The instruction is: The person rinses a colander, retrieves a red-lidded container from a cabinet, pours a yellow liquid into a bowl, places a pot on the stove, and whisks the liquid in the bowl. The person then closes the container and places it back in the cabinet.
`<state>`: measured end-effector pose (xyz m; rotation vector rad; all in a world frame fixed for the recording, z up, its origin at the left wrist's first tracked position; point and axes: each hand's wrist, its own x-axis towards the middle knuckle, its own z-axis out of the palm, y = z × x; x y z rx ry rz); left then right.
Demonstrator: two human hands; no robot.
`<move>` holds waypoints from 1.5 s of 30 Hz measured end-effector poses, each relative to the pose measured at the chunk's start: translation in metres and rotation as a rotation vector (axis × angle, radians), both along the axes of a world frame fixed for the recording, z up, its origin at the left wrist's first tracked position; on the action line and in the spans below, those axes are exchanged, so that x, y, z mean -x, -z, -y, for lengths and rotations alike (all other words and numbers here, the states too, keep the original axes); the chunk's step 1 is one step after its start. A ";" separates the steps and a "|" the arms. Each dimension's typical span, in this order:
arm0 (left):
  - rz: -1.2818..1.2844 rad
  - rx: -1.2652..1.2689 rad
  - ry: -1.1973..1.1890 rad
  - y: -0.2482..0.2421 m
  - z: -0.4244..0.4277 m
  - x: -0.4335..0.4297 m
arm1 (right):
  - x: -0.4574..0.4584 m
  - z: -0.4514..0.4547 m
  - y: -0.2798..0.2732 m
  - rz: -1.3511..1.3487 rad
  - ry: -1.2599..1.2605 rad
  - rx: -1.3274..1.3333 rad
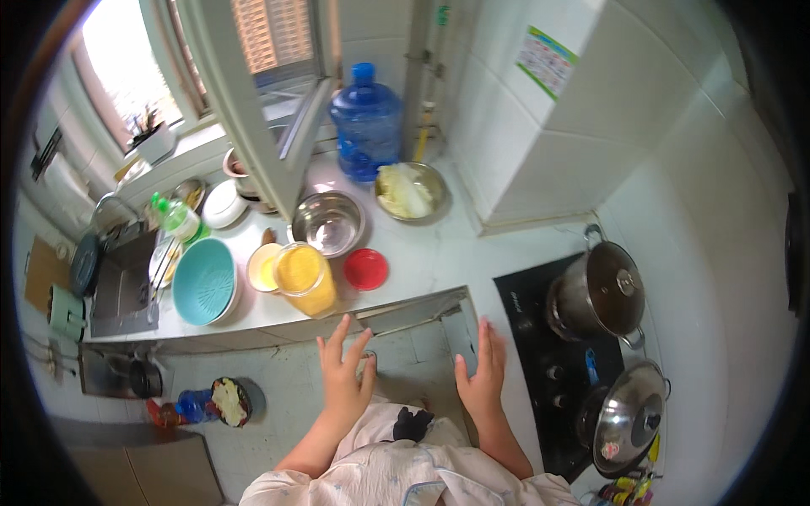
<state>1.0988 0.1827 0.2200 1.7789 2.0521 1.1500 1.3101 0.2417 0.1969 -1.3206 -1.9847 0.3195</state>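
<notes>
Both hands are raised in front of my body, with nothing held in either. My left hand (347, 367) has its fingers spread, just below the counter edge and near a clear jar of yellow grain (310, 291). My right hand (484, 376), partly blurred, is nearest to the black gas stove (538, 354). Beside the jar stands a cream bowl (258, 269) with something yellow in it. A red lid (366, 269) lies on the counter to the jar's right. Behind them sits a shiny steel basin (329, 224), its inside showing no contents.
A steel bowl of cabbage (411, 190) stands by a blue water jug (367, 120). The open window sash (253, 114) reaches over the counter. Left are a teal colander (204, 281) and a sink (123, 284). A lidded pot (598, 291) and a covered wok (629, 420) occupy the stove.
</notes>
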 end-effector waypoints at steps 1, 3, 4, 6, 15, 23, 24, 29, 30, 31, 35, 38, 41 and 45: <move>-0.004 0.001 -0.056 0.003 0.003 0.015 | 0.017 -0.006 0.007 -0.109 -0.061 0.092; 0.014 -0.018 -0.176 0.013 0.006 0.052 | 0.055 -0.022 0.025 -0.313 -0.182 0.289; 0.056 -0.034 -0.229 0.017 0.005 0.069 | 0.074 -0.039 0.045 -0.275 -0.134 0.333; 0.118 -0.029 -0.272 0.016 -0.004 0.100 | 0.101 -0.091 0.108 -0.226 -0.027 0.528; 0.910 0.332 -0.362 0.175 -0.023 0.221 | 0.233 -0.143 0.086 -0.786 -0.183 0.634; 1.200 0.592 -0.299 0.215 -0.058 0.241 | 0.265 -0.067 0.054 0.358 -0.550 -0.282; 1.241 0.620 -0.250 0.213 -0.059 0.239 | 0.271 -0.067 0.058 0.361 -0.538 -0.292; 1.317 0.569 -0.307 0.214 -0.064 0.220 | 0.293 -0.091 0.078 0.329 -0.580 -0.416; 1.270 0.528 -0.306 0.215 -0.064 0.218 | 0.298 -0.099 0.074 0.275 -0.597 -0.447; 1.185 0.433 -0.293 0.216 -0.061 0.216 | 0.305 -0.108 0.066 0.221 -0.615 -0.478; 1.161 0.215 -0.232 0.192 -0.056 0.219 | 0.318 -0.126 0.046 0.171 -0.752 -0.403; 1.479 0.175 -0.263 0.185 -0.062 0.222 | 0.334 -0.117 0.023 0.201 -0.956 -0.352; 1.812 0.156 -0.264 0.185 -0.069 0.222 | 0.350 -0.110 0.013 0.195 -1.104 -0.295; 1.968 0.132 -0.176 0.172 -0.068 0.223 | 0.368 -0.117 0.018 0.245 -1.150 -0.174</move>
